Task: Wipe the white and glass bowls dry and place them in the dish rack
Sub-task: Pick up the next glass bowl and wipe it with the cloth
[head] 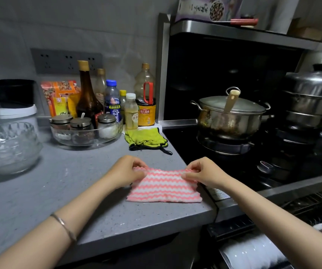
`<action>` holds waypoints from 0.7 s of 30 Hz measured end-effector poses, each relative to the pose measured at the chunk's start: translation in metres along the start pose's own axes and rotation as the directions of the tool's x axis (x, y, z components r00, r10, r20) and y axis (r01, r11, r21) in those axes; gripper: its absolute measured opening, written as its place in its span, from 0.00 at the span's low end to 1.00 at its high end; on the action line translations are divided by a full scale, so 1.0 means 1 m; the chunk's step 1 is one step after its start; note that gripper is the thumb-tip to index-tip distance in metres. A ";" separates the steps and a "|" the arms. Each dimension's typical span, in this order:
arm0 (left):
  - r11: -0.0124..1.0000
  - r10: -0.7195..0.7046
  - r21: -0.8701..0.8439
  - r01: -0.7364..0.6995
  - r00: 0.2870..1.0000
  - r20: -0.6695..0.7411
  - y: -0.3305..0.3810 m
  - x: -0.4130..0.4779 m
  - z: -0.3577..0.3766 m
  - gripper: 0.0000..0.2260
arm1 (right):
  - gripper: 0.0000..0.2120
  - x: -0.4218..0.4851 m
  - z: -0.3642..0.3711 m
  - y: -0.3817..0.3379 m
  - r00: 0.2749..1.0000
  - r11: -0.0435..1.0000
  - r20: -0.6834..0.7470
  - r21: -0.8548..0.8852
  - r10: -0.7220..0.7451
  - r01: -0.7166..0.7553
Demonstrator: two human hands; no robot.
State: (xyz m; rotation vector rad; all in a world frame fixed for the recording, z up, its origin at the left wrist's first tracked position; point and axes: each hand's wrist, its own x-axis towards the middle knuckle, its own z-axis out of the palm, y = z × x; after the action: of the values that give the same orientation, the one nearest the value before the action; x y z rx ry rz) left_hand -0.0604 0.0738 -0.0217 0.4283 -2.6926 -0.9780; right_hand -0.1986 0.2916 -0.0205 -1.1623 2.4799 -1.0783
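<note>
A pink-and-white zigzag cloth [164,186] lies flat on the grey counter [63,195] near its right edge. My left hand [126,170] pinches the cloth's far left corner and my right hand [202,171] pinches its far right corner. Cut-glass bowls [7,146] stand stacked at the counter's left edge, well away from both hands. White dishes [253,253] show in a rack below the stove at the lower right. No white bowl is clear on the counter.
A glass tray of spice jars [86,131] and several bottles [115,101] stand at the back. A green oven mitt [146,139] lies beside the stove. A steel pot [232,115] and a steamer [311,98] sit on the black hob.
</note>
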 end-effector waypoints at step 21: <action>0.883 0.195 -0.460 -0.099 0.966 0.167 0.057 0.023 0.011 0.10 | 0.20 -0.004 -0.021 -0.019 0.962 0.808 0.236 0.537 0.134 -0.244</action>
State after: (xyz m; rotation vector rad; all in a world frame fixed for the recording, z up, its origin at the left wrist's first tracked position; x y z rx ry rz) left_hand -0.0957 0.1136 0.0105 0.0243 -2.5019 -1.6193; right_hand -0.1941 0.2974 0.0068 -0.7686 1.8783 -1.4276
